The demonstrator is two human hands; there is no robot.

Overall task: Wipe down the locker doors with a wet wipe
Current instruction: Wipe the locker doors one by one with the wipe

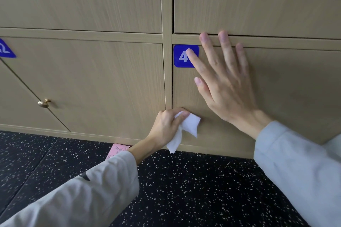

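Observation:
Light wood locker doors fill the view. The lower right door (287, 86) carries a blue number plate (181, 55) at its top left corner. My left hand (167, 125) grips a crumpled white wet wipe (188, 125) and holds it against the lower left part of that door, near its left edge. My right hand (223, 83) lies flat on the same door with fingers spread and straight; its index fingertip covers part of the number plate, and the longer fingers reach the frame above.
The lower left door (103, 83) stands next to it, and further left a door with a brass knob (44, 103) hangs ajar. A pink note (118, 150) lies on the dark speckled floor (184, 190) at the lockers' base. Upper doors (258, 0) are closed.

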